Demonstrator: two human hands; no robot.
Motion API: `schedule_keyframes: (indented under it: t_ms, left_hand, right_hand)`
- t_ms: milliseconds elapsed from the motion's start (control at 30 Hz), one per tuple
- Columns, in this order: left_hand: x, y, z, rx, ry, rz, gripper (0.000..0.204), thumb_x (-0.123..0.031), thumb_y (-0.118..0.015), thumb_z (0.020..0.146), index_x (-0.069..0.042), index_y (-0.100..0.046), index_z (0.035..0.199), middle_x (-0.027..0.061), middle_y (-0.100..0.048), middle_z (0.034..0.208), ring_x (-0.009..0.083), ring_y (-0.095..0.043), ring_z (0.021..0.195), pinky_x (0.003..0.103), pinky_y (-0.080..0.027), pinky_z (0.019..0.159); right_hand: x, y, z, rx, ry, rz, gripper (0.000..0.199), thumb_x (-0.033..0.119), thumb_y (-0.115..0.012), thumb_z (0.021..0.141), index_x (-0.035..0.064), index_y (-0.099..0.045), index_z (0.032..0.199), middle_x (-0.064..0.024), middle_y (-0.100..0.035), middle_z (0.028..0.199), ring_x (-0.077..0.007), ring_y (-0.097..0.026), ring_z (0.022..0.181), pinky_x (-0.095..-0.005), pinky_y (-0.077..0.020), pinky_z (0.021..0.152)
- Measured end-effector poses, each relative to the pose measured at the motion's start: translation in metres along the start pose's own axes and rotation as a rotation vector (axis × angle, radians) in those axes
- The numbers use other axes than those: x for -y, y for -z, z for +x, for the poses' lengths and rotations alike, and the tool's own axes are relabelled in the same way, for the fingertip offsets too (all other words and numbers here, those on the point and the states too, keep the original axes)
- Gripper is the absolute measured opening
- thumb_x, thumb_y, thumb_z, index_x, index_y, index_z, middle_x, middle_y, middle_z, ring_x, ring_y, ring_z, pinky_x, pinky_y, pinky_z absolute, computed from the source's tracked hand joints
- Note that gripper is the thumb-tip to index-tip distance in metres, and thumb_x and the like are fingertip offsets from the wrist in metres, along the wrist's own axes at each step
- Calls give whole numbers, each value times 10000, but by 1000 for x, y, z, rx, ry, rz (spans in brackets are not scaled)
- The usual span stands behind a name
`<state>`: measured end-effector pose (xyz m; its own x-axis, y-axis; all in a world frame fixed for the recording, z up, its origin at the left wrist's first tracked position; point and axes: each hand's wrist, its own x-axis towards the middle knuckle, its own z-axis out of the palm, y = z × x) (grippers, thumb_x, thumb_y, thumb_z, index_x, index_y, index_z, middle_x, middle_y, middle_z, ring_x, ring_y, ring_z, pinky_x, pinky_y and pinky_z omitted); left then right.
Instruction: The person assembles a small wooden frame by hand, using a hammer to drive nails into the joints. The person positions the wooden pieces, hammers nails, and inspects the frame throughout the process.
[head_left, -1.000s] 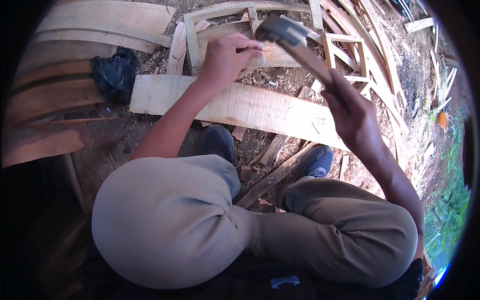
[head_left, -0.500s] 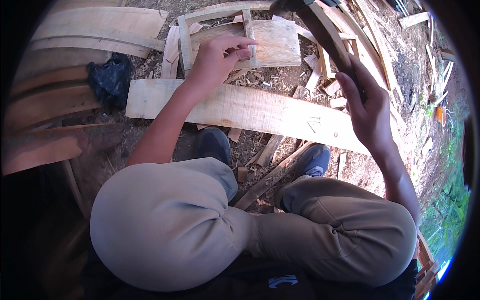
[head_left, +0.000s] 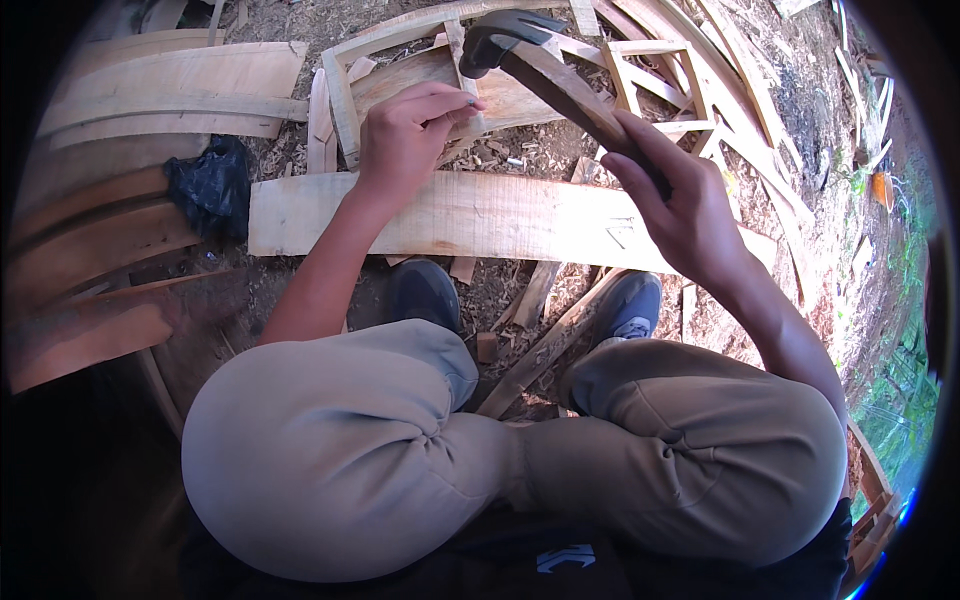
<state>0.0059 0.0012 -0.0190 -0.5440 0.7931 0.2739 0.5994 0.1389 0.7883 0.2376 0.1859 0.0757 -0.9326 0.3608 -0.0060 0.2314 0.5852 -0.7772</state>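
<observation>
Both hands reach forward: the left hand [head_left: 405, 135] pinches its fingertips together, the right hand [head_left: 680, 205] is clenched.

1. This is an outdoor place for working with wood, set on bare dirt.
2. Wood chips [head_left: 520, 160] and small scraps lie all over the ground.
3. A long flat plank [head_left: 480, 215] lies on the dirt, with curved boards [head_left: 170, 95] stacked near it.
4. Small wooden frames [head_left: 655, 75] sit in the pile.
5. A hammer [head_left: 545, 70] is there too.
6. Green plants [head_left: 900, 400] grow at the edge.

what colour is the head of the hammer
Dark grey to black metal hammer head, on a brown wooden handle, in the head view.
</observation>
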Motion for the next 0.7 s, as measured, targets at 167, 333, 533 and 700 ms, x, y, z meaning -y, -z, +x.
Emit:
schedule_keyframes:
  t_ms: [167,333,533,700]
  left_hand:
    - [0,3,0,41,-13,26,255,92,-654,856,-75,-794,987,48,-769,985,182,-752,885,294,-603,801]
    - [2,6,2,79,8,45,201,39,-700,859,-90,-804,973,37,-770,983,177,-744,864,288,-593,781]
    - [-1,3,-2,9,82,87,84,-111,-776,876,-118,-815,951,-4,-740,891,156,-699,751,308,-532,661]
    - [0,3,0,6,91,137,92,-160,-789,885,-125,-813,966,-37,-705,906,120,-662,722,303,-506,652]
  right_hand:
    - [-3,1,-2,32,54,-12,440,156,-683,1004,-13,-579,1397,-190,-733,900,-166,-692,760,-341,-551,692]
    - [-3,5,-2,4,175,-112,454,125,-709,978,-10,-583,1393,-191,-737,949,-202,-718,785,-359,-569,708]
    - [-8,3,-4,22,226,-187,441,92,-722,959,-5,-595,1371,-200,-738,996,-232,-748,846,-367,-584,727]
    - [-3,5,-5,1,252,-227,446,81,-731,946,21,-601,1368,-209,-737,1041,-284,-757,865,-375,-590,716]
